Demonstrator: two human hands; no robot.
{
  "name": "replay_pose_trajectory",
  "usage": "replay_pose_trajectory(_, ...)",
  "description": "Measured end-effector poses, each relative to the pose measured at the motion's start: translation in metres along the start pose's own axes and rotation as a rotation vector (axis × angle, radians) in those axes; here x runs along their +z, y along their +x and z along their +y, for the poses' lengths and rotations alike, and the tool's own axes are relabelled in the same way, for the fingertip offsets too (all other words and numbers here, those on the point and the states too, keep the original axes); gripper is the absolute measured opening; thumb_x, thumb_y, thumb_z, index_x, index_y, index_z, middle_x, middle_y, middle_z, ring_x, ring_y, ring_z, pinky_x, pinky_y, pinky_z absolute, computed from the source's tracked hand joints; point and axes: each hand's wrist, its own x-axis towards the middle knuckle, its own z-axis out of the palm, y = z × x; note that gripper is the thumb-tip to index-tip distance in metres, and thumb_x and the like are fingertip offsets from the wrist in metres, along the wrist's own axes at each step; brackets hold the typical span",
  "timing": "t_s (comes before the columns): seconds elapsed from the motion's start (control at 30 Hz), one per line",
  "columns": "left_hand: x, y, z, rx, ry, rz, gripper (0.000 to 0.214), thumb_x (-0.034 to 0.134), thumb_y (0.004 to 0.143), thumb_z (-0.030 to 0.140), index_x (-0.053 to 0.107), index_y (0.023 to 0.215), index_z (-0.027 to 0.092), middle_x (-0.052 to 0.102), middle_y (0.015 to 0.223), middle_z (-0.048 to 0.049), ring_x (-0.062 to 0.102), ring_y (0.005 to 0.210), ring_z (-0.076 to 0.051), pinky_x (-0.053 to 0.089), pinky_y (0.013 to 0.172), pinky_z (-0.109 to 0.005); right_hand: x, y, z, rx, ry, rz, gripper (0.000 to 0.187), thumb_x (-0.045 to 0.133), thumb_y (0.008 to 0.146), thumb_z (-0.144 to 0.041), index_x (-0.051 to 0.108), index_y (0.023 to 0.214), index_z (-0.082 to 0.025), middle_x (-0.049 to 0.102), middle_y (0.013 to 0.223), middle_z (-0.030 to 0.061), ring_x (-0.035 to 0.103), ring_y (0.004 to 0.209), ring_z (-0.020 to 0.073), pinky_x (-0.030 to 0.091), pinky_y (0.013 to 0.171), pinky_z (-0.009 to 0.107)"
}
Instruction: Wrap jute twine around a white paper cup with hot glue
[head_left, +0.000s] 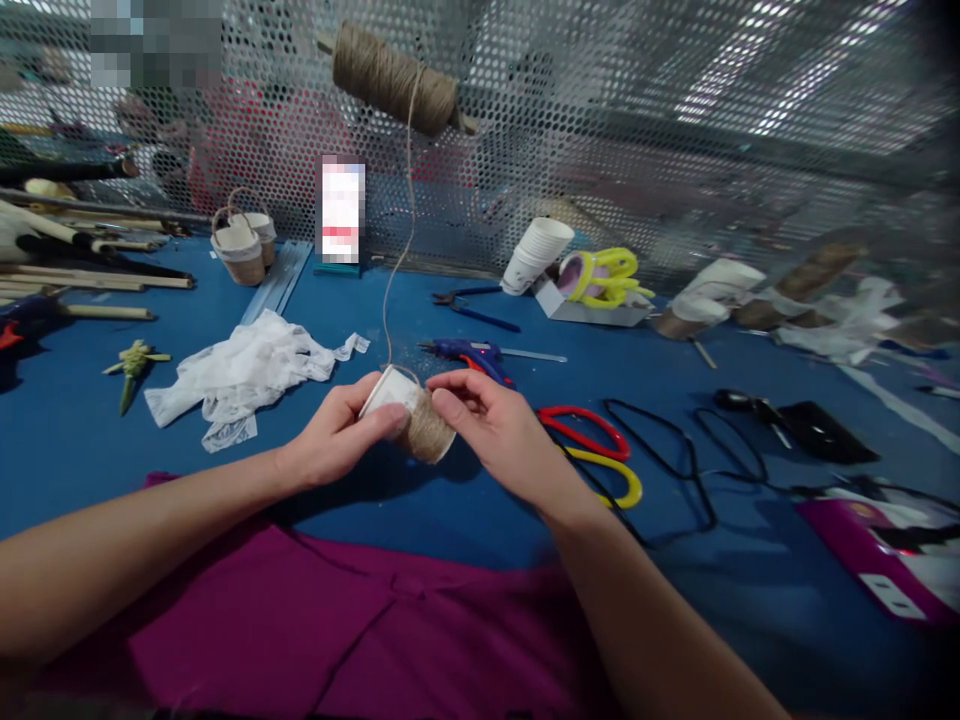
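A white paper cup point(388, 396) lies tilted in my left hand point(337, 432), whose thumb presses on its side and whose fingers go behind it. Brown jute twine point(426, 432) is wound round the cup's lower half. My right hand point(491, 425) is at the wound end, thumb and index finger closed on the twine against the cup. The loose strand point(410, 200) runs up from the cup to a big twine spool point(390, 80) on a rod. Just behind my right hand lies a blue glue gun point(465, 350) with a glue stick in its back.
White lace point(247, 375) lies to the left, with two small handled baskets point(241, 255) behind it. Pliers point(480, 305), stacked paper cups point(534, 255) and a white box point(592, 306) stand at the back. Scissors point(592, 430) and a black cable point(675, 440) lie to the right.
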Motion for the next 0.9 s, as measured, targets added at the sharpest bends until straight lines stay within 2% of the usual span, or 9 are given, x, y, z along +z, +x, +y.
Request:
replay_pose_trajectory(0.13,0.0,0.0,0.001,0.001,0.008,0.029,0.024,0.042,0.082,0.033,0.053,0.076,0.013,0.047,0.076,-0.0021,0.043,0.069,-0.012,0.039,0.064,-0.023,-0.001,0.0,-0.001,0.036,0.002,-0.082,0.03,0.049,0.082,-0.037,0.053,0.102,-0.015,0.062,0.093,0.0073,0.059,0.081,0.0146,0.048,0.07,0.03)
replay_pose_trajectory(0.43,0.002,0.007,0.008,-0.19,-0.201,0.011,0.021,0.058,0.069,0.029,0.059,0.083,0.013,0.057,0.07,0.0003,0.048,0.062,-0.01,0.04,0.063,-0.022,0.001,0.0,0.005,0.004,-0.137,-0.017,0.037,0.054,0.079,-0.041,0.051,0.107,-0.017,0.062,0.102,0.0107,0.058,0.094,0.0218,0.048,0.078,0.039)
replay_pose_trajectory(0.6,0.003,0.009,0.008,-0.24,-0.229,-0.003,0.018,0.06,0.063,0.025,0.059,0.075,0.012,0.055,0.064,0.0012,0.046,0.058,-0.009,0.039,0.06,-0.021,0.0,0.001,0.009,-0.061,-0.204,-0.026,0.038,0.057,0.077,-0.04,0.05,0.108,-0.018,0.06,0.108,0.0104,0.057,0.097,0.0212,0.046,0.083,0.04)
replay_pose_trajectory(0.8,0.003,0.01,0.007,-0.266,-0.211,0.005,0.021,0.059,0.06,0.023,0.059,0.077,0.011,0.056,0.066,0.0002,0.047,0.06,-0.009,0.038,0.06,-0.022,0.001,0.002,0.008,-0.071,-0.217,-0.025,0.038,0.057,0.077,-0.04,0.051,0.107,-0.017,0.06,0.107,0.0103,0.059,0.09,0.0189,0.048,0.078,0.037)
replay_pose_trajectory(0.87,0.003,0.009,0.007,-0.258,-0.199,0.005,0.022,0.059,0.061,0.023,0.06,0.079,0.011,0.057,0.067,-0.0007,0.047,0.06,-0.01,0.038,0.061,-0.023,-0.005,0.005,0.008,-0.066,-0.194,0.049,0.034,0.053,0.079,-0.041,0.052,0.103,-0.017,0.063,0.1,0.0093,0.06,0.083,0.0174,0.049,0.073,0.034)
replay_pose_trajectory(0.9,0.003,0.008,0.007,-0.253,-0.19,0.004,0.022,0.059,0.062,0.024,0.06,0.079,0.011,0.058,0.068,-0.0011,0.048,0.06,-0.011,0.038,0.061,-0.024,-0.011,0.007,0.01,-0.053,-0.216,0.131,0.033,0.049,0.081,-0.042,0.054,0.1,-0.017,0.064,0.095,0.0086,0.061,0.08,0.0169,0.049,0.072,0.034)
